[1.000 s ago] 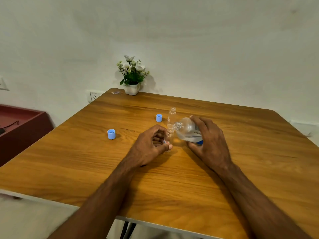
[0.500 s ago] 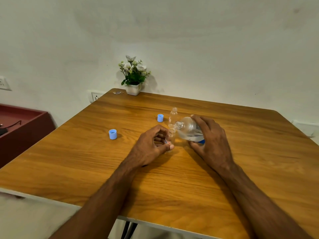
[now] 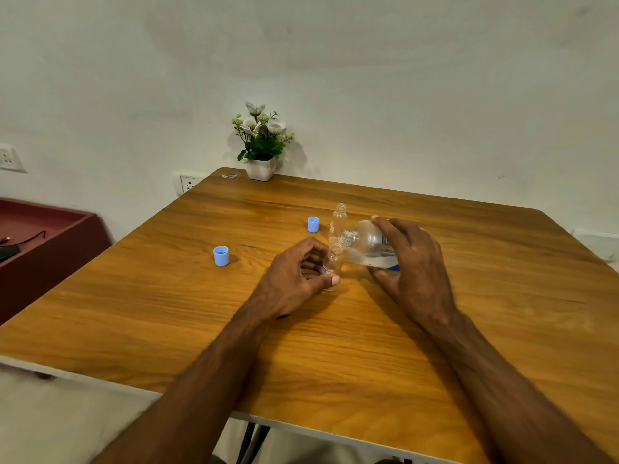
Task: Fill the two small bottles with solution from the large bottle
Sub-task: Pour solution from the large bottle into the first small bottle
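White potted flowers (image 3: 260,142) at the wooden table's (image 3: 335,346) far edge; wall sockets (image 3: 188,183).

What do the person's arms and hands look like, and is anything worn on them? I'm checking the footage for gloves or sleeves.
Both forearms are bare right down to the bottom edge of the picture: no sleeves show. The left hand and right hand wear no gloves. No watch, bracelet or ring is visible on the wrists or fingers, and no markings show.
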